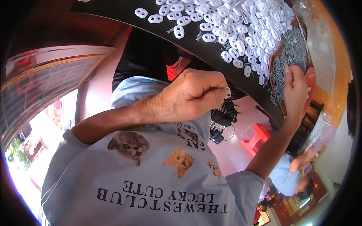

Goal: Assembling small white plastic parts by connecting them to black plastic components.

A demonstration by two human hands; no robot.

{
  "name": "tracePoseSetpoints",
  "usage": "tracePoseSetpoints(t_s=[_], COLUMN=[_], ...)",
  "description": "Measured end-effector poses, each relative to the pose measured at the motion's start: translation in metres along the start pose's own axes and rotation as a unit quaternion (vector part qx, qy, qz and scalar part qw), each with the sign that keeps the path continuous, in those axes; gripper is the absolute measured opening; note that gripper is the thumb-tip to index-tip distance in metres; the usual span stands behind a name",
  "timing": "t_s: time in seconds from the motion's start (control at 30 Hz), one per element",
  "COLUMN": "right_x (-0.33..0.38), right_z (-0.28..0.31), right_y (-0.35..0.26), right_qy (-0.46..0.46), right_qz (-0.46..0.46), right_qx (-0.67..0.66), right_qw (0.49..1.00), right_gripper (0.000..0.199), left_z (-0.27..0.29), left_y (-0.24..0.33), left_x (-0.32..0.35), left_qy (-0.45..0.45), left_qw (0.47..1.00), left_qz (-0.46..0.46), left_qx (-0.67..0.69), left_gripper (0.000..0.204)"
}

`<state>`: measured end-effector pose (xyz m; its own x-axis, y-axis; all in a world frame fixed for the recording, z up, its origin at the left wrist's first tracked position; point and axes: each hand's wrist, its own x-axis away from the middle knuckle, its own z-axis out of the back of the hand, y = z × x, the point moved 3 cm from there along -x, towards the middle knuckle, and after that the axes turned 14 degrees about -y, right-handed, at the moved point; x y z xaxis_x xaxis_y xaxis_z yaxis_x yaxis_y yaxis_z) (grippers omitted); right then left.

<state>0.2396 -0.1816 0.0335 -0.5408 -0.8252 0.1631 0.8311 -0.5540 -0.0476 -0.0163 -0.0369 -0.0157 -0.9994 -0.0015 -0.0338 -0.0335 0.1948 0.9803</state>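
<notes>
My left hand (192,92) is closed in a pinch in front of my shirt. A small white plastic piece with a hole (228,93) shows at its fingertips. At the right, my right hand (295,84) has thumb and finger pressed together over the pile of small metal springs (289,51). Whether a spring is between those fingertips is too small to tell. Many white oval plastic cord-lock pieces, each with two holes (226,28), are heaped on the dark tabletop (117,14), left of the springs.
A few loose springs (199,36) lie among the white pieces. Below the table edge are a red plastic stool (255,140) and a black object with cables (223,116). Another person (288,175) in a blue top is at the lower right.
</notes>
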Motion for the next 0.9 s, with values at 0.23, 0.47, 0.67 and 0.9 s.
tracePoseSetpoints(t_s=[0.23,0.47,0.67,0.9], right_x=[0.001,-0.001,-0.009,-0.009], right_z=[0.008,0.003,0.006,0.008], right_y=[0.004,0.011,-0.002,0.006], right_qy=[0.046,0.051,-0.045,0.026], right_qz=[-0.036,-0.016,-0.055,0.022], right_qx=[-0.146,-0.196,-0.002,-0.060], right_qw=[0.988,0.979,0.997,0.998], right_gripper=[0.020,0.017,0.019,0.017], left_z=[0.002,0.004,0.005,0.006], left_y=[0.004,0.001,-0.002,-0.002], left_x=[-0.001,0.001,0.000,-0.001], left_qy=[0.021,0.025,0.026,0.030], left_qw=[1.000,1.000,0.999,0.999], left_qz=[-0.012,-0.009,0.001,-0.004], left_qx=[0.018,0.018,0.025,0.029], left_gripper=[0.011,0.011,0.011,0.011])
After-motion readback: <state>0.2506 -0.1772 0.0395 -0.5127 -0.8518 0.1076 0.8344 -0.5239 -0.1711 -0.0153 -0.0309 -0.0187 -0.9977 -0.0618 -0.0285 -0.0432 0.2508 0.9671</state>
